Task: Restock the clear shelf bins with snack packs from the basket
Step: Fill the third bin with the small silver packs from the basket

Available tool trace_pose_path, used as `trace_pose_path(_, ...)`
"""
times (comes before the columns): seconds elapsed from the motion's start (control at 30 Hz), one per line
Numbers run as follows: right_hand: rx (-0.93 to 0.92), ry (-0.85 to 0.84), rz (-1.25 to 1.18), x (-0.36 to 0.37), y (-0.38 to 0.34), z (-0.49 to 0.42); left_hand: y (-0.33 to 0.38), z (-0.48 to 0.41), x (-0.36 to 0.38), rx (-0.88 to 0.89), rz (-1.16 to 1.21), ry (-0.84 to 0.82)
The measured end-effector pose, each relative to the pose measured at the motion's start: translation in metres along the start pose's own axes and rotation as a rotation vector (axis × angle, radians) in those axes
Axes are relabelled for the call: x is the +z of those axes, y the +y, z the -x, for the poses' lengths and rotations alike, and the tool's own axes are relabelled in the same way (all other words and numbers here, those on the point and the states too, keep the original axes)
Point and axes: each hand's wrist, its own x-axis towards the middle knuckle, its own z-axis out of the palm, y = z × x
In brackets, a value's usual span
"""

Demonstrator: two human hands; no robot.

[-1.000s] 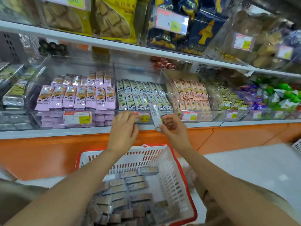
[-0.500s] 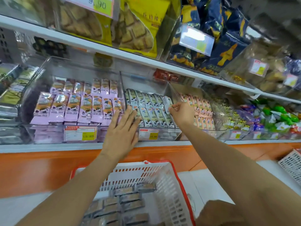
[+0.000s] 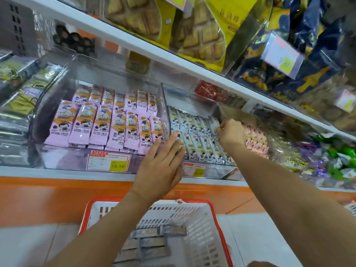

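The right hand is deep in the clear bin, its fingers bent and closed on the top end of a snack pack at the right end of the back row. The left hand lies flat, fingers straight, on the front row of the same bin. Both rows look nearly full, so I judge this bin is almost done. Many grey packs lie in the basket below, so work is left. The packs in the bin are slim and grey-green, with a cartoon figure, and lie side by side. The next bin on the left holds purple packs.
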Motion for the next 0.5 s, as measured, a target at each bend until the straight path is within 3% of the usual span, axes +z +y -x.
trace_pose_path(0.33,0.005,-0.019,-0.008,0.003,0.0,-0.004,0.0,0.002,-0.002,-0.009,-0.014,-0.06)
trace_pose_path(0.5,-0.061,0.028,-0.209,-0.011,0.005,0.012,0.006,0.001,-0.007,-0.044,-0.039,-0.09)
